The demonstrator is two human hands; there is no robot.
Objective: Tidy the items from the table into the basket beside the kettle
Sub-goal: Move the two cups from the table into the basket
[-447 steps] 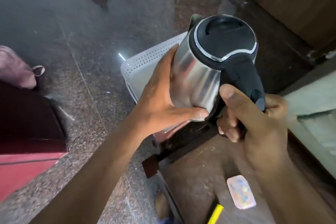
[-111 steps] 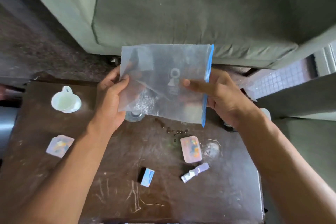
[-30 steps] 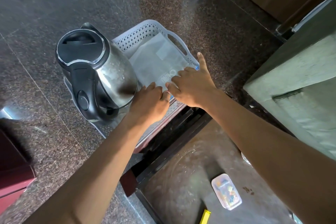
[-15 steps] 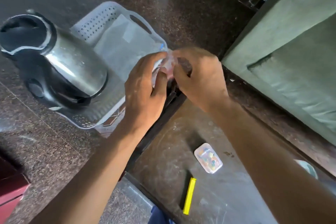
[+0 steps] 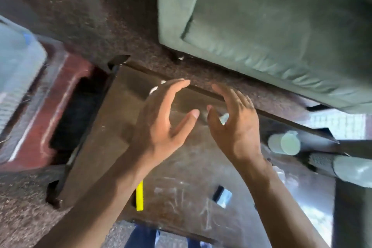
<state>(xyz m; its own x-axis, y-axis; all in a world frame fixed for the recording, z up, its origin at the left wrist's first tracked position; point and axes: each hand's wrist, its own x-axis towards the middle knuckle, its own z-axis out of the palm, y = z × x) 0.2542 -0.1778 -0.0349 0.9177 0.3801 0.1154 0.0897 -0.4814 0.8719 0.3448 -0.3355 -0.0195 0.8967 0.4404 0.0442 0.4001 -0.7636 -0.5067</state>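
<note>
Both hands hang above the scratched dark-brown wooden table [image 5: 112, 127], neither holding anything: left hand [image 5: 161, 127] w/ fingers [image 5: 177, 90] straight and spread, thumb out; right hand [image 5: 237, 129] w/ fingers loosely bent and apart, palms facing each other. Frame is motion-blurred, so the main risk, imo, is a rushed reach: small bits lie close to the wrists and a sweeping forearm could knock them off the table edge onto the speckled brown stone floor [image 5: 84, 6]. The yellow flat stick-like item [image 5: 139, 197] is partly under the left forearm, easy to miss or flick away. The small black-and-pale-blue packet [image 5: 223, 197] sits betw. the forearms, flat, prob. hard to pinch up off the wood. The pale green round cup-like items [image 5: 283, 144] at the right edge look overlapped; can't tell if 1 or 2, and they could roll or tip if grabbed together. The white perforated plastic basket [image 5: 18, 62] is only a blur at far left, well apart from the table things, so each carry is a long swing and a loose hold might drop sth. on the way. Count: hands 2; yellow stick 1; packet 1; cup-like items 1–2, unclear; a white sliver behind the left fingers and a pale glint by the right thumb, 1 each, not identifiable; basket 1; grey-green fabric sofa [image 5: 281, 26] 1; kettle not in view.
</note>
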